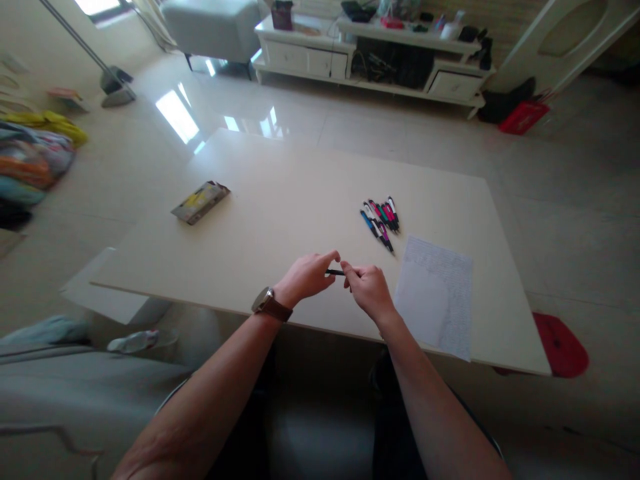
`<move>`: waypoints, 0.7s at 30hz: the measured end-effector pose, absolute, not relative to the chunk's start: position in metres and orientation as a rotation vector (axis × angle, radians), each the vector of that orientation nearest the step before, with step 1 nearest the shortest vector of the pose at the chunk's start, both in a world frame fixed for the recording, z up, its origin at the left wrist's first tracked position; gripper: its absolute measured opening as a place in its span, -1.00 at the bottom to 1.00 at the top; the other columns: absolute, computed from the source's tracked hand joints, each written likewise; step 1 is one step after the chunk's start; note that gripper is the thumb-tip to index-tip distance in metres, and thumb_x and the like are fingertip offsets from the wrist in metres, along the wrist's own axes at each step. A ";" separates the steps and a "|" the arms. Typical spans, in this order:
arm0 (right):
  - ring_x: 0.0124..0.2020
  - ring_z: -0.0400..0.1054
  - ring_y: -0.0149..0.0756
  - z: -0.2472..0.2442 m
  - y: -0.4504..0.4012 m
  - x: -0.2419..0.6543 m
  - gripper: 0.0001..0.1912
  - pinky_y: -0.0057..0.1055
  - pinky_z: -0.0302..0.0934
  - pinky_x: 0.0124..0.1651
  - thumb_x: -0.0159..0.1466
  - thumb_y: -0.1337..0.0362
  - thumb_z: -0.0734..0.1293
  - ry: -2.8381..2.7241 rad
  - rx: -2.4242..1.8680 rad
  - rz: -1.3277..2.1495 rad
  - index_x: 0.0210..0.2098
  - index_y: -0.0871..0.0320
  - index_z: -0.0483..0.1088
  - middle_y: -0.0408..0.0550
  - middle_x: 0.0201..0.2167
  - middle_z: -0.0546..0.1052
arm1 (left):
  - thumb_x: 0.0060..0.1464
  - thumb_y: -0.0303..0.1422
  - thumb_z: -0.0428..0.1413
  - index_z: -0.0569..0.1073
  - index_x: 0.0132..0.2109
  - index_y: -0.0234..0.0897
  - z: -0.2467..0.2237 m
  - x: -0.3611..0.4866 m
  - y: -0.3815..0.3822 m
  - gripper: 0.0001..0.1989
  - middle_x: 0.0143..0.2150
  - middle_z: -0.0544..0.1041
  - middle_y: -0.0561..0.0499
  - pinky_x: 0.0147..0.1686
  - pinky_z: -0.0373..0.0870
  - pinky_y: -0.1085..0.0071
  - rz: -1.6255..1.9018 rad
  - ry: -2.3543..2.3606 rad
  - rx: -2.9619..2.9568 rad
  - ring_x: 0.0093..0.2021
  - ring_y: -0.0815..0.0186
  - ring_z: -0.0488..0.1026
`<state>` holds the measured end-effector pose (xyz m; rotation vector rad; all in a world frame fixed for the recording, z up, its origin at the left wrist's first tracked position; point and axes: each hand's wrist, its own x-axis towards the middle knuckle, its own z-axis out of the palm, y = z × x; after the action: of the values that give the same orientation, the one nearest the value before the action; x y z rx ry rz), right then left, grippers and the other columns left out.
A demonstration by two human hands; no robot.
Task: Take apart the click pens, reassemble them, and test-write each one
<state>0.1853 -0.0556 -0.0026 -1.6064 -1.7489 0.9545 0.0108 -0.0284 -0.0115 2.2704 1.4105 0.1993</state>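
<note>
Near the front edge of the white table, a dark pen lies level between my two hands. My left hand, with a watch on its wrist, has thumb and fingers closed around the pen's left end. On the other end, my right hand pinches the pen between thumb and curled fingers. Several colourful pens lie in a loose group beyond my right hand. A sheet of paper covered with rows of marks rests to the right of it.
An opened flat box lies on the table's left part. A red stool shows past the right front corner. Below the left edge are a plastic bottle and a grey sofa. A white cabinet stands across the floor.
</note>
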 end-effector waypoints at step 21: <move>-0.50 0.37 -0.34 0.003 -0.056 0.184 -0.70 -0.42 0.08 -0.39 0.35 0.13 0.28 -1.917 -1.537 0.844 -0.44 0.12 0.46 -0.11 -0.53 0.53 | 0.12 -0.38 0.12 0.41 0.04 -0.16 -0.011 0.008 -0.026 -0.68 -0.28 0.58 0.00 -0.39 0.21 0.40 0.207 1.459 2.238 -0.28 0.23 0.51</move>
<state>0.1841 -0.0561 0.0029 -1.5372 -1.9165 0.8437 0.0083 -0.0257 -0.0109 2.2377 1.4593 0.2072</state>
